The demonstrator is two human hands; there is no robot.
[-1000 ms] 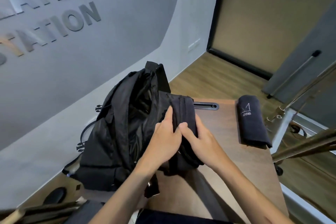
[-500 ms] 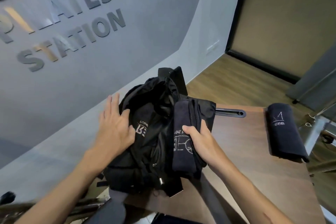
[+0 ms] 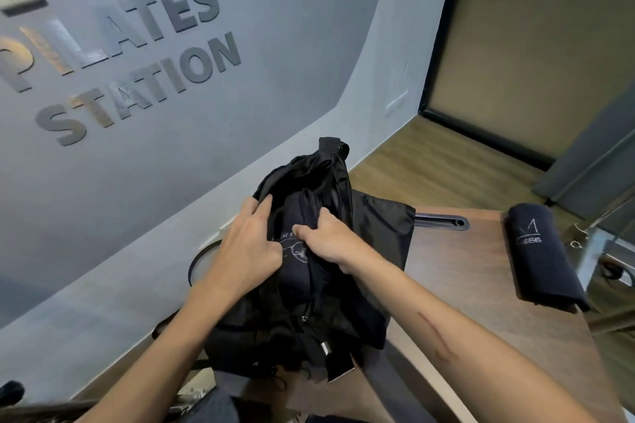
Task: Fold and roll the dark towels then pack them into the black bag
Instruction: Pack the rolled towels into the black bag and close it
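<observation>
The black bag [image 3: 371,233] stands open on the wooden table [image 3: 481,319], its mouth facing me. A rolled dark towel [image 3: 299,251] with a pale printed logo sits partly inside the opening. My right hand [image 3: 330,239] grips this towel from the right, fingers curled into the fabric. My left hand [image 3: 247,244] holds the bag's left edge at the opening, fingers hooked over the rim beside the towel. A second rolled dark towel [image 3: 543,257] with a white logo lies apart on the table's right side.
A grey wall with raised lettering runs close behind the bag. A black slot handle [image 3: 443,221] is set into the table's far edge. Metal frame parts [image 3: 598,251] stand past the table's right edge. Wooden floor lies beyond.
The towel in my right hand has gone from the bag's right side into its mouth. My left hand has shifted from the bag's outer left side to the opening's rim.
</observation>
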